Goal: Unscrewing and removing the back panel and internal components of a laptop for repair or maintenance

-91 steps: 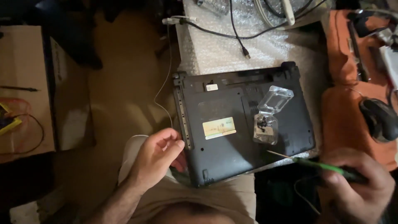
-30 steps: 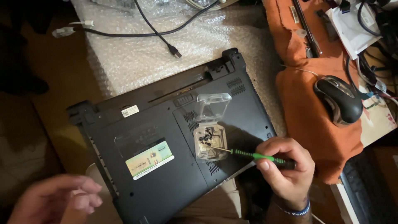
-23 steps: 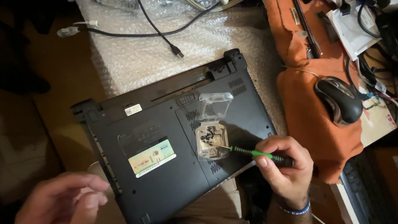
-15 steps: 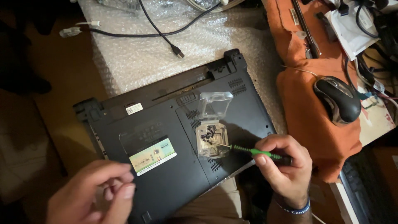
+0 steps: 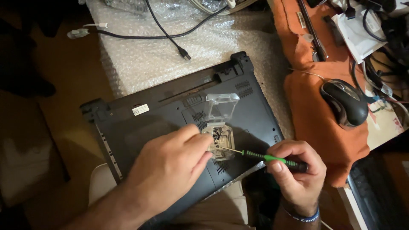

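Note:
A black laptop [image 5: 162, 110] lies upside down on bubble wrap, partly over my lap. On its underside stands a small clear plastic box [image 5: 221, 123] with its lid up and several small screws inside. My right hand [image 5: 296, 172] grips a green-and-black screwdriver [image 5: 268, 158], whose thin tip points into the box. My left hand [image 5: 170, 168] rests on the laptop's base, covering its label, with the fingertips reaching to the left edge of the box. Whether the fingers pinch a screw is hidden.
A black mouse [image 5: 345, 102] sits on an orange cloth [image 5: 315, 115] to the right, among cables and papers. A black cable [image 5: 170, 36] with a plug crosses the bubble wrap [image 5: 170, 59] behind the laptop. A keyboard edge [image 5: 375, 200] shows at lower right.
My left hand has come up from the lower left, over the laptop's label, to the screw box. My right hand and the screwdriver have stayed at the box.

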